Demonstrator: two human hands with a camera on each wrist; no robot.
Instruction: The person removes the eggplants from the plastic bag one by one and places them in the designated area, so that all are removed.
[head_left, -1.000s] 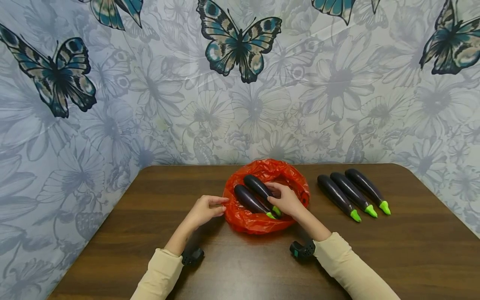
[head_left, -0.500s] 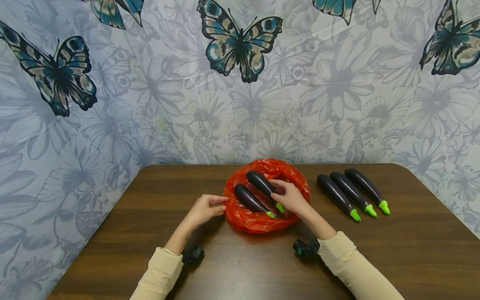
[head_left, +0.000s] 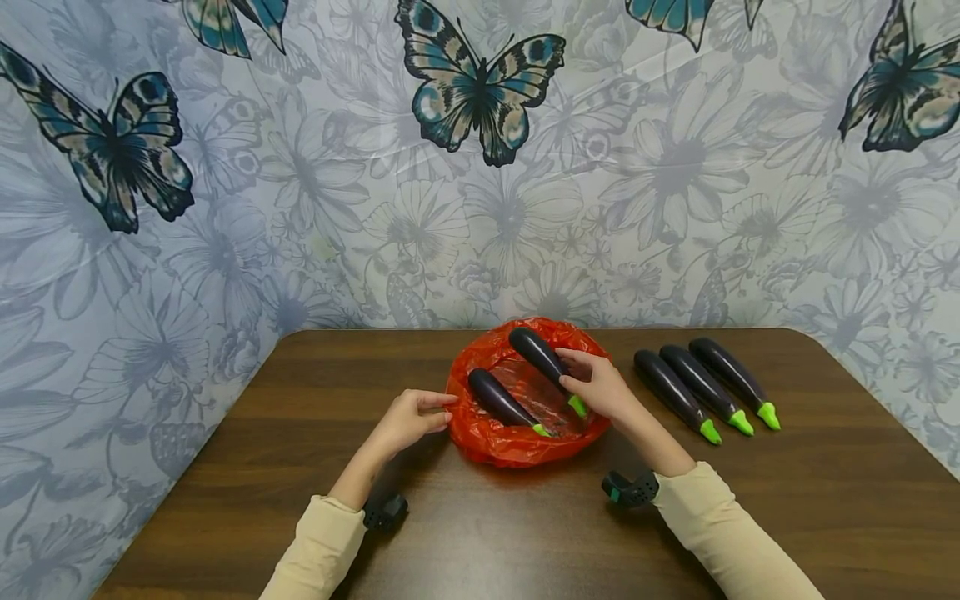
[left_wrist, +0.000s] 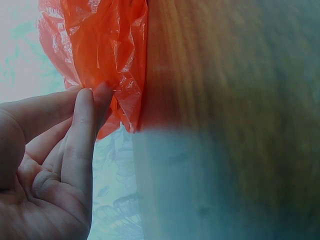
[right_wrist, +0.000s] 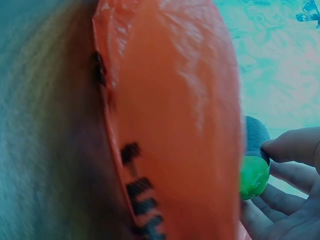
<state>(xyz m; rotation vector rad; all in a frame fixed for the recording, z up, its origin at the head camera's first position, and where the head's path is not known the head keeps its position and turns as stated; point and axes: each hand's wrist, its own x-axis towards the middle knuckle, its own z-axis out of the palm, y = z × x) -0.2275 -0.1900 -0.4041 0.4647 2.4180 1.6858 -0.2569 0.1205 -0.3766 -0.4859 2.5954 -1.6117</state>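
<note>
A red plastic bag (head_left: 491,454) stands with its mouth spread wide on the table. At its left rim is my left hand (head_left: 406,421), whose thumb and fingertips pinch the film, as the left wrist view shows on the bag (left_wrist: 107,55). One dark purple eggplant (head_left: 498,397) with a green stem end lies inside. A second eggplant (head_left: 538,353) is gripped near its stem end by my right hand (head_left: 600,385), over the right part of the opening. In the right wrist view the bag wall (right_wrist: 175,110) hides most of that eggplant; its green end (right_wrist: 254,177) shows beside my fingers.
To the right of the bag, three more eggplants (head_left: 701,385) lie side by side on the brown wooden table (head_left: 480,542). A wall covering with butterflies (head_left: 480,83) rises behind the table's far edge.
My right hand has lifted its eggplant away from the other one, up and to the right across the bag's mouth. The left hand has stayed at the rim.
</note>
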